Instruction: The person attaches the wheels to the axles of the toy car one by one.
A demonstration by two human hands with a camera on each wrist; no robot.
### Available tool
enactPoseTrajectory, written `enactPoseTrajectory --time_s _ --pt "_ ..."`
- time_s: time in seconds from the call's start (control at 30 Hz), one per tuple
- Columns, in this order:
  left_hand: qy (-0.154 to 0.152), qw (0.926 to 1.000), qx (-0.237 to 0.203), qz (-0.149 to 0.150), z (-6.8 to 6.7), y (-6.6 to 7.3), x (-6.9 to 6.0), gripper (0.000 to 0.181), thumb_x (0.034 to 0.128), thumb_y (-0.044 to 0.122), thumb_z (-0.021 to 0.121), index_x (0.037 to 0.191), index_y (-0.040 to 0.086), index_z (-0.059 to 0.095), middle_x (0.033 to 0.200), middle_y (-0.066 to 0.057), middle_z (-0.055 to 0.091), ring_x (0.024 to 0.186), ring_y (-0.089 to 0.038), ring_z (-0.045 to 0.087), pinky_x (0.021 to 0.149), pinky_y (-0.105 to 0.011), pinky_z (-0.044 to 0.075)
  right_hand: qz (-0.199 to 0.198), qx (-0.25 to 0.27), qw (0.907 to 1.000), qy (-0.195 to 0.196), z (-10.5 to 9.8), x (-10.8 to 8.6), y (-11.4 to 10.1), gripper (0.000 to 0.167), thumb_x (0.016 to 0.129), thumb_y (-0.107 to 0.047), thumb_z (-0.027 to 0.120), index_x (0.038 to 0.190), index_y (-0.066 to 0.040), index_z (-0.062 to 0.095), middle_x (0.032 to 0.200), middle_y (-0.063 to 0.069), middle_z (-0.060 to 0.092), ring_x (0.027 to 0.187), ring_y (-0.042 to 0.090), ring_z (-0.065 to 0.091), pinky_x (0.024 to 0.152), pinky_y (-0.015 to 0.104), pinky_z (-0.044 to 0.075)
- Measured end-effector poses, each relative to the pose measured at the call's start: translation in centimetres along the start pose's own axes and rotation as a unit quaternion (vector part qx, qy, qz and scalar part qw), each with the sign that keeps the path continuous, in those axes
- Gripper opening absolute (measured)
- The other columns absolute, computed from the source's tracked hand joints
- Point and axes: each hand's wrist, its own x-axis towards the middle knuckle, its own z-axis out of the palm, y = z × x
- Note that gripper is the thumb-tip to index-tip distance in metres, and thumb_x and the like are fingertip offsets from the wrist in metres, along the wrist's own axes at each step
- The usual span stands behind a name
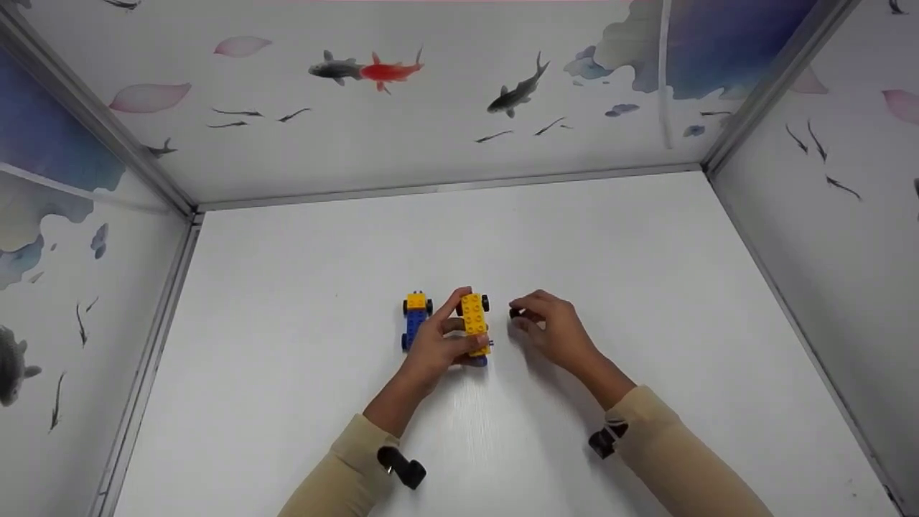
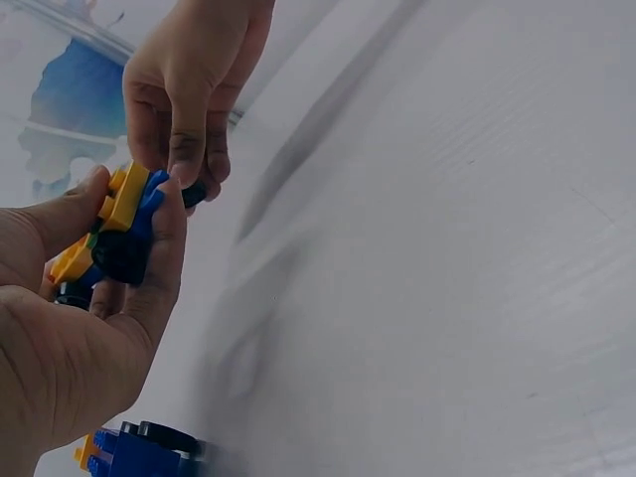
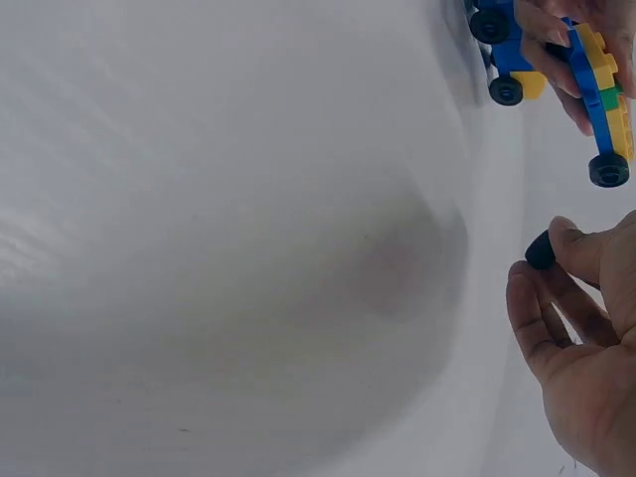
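Observation:
My left hand (image 1: 431,352) grips a small toy car (image 1: 473,314) built of yellow and blue bricks, holding it above the table. Black wheels show at its far end in the head view, and a green brick (image 3: 609,98) sits in its side in the right wrist view. To the right, apart from the car, my right hand (image 1: 563,334) pinches a loose black wheel (image 3: 540,252) between thumb and fingertips. A second toy car (image 1: 415,321), blue with a yellow block and black wheels, stands on the table left of the held one. My left fingers hide part of the held car.
The white tabletop (image 1: 301,287) is bounded by printed panels with fish at the back (image 1: 431,136) and both sides. Metal strips run along the panel edges. A small black camera (image 1: 402,467) is strapped to each wrist, over the beige sleeves.

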Motion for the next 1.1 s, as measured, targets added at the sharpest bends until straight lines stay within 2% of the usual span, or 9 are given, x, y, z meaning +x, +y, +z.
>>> enactPoseTrajectory --time_s 0.1,0.43,0.57,0.7,1.1 --pt "0.002 1.0 0.003 -0.001 0.0 0.1 0.1 0.092 0.0974 0.011 0.086 0.172 0.036 0.039 0.13 -0.02 0.066 0.102 -0.025 0.081 0.086 -0.039 0.07 -0.009 0.014 0.9998 -0.008 -0.2 -0.2 -0.3 0.029 0.101 -0.001 0.078 0.13 -0.003 0.078 0.121 0.009 0.077 0.114 0.025 0.078 0.102 0.043 0.066" --pt "0.014 0.9998 0.01 -0.004 0.2 0.0 0.1 0.088 0.0972 0.015 0.087 0.166 0.049 0.045 0.133 -0.02 0.066 0.104 -0.025 0.079 0.091 -0.038 0.069 -0.039 0.069 0.9954 -0.053 -0.2 -0.7 -0.9 0.028 0.103 -0.008 0.077 0.13 -0.004 0.079 0.121 0.005 0.078 0.114 0.022 0.077 0.104 0.035 0.064" --pt "0.013 0.9998 0.011 0.001 0.3 0.1 0.1 0.089 0.0974 0.015 0.086 0.168 0.046 0.043 0.134 -0.021 0.066 0.106 -0.026 0.078 0.092 -0.038 0.069 -0.054 0.094 0.9913 -0.076 -0.3 -0.9 -1.1 0.027 0.102 -0.007 0.078 0.129 -0.006 0.08 0.121 0.006 0.079 0.114 0.023 0.077 0.104 0.036 0.064" --pt "0.017 0.9998 0.014 0.004 0.3 0.2 0.1 0.089 0.0977 0.017 0.086 0.17 0.042 0.042 0.136 -0.02 0.066 0.108 -0.025 0.077 0.093 -0.037 0.068 -0.056 0.111 0.9879 -0.093 -0.2 -1.0 -1.4 0.028 0.102 -0.009 0.079 0.129 -0.013 0.081 0.121 0.005 0.08 0.113 0.022 0.077 0.104 0.035 0.064" --pt "0.037 0.9992 0.009 0.014 0.5 0.2 -0.1 0.089 0.0964 0.013 0.087 0.169 0.04 0.044 0.134 -0.02 0.067 0.104 -0.023 0.075 0.091 -0.033 0.068 -0.063 0.11 0.9878 -0.09 0.1 -1.0 -1.6 0.027 0.101 -0.01 0.081 0.127 -0.016 0.083 0.116 0.003 0.08 0.108 0.02 0.077 0.101 0.032 0.065"
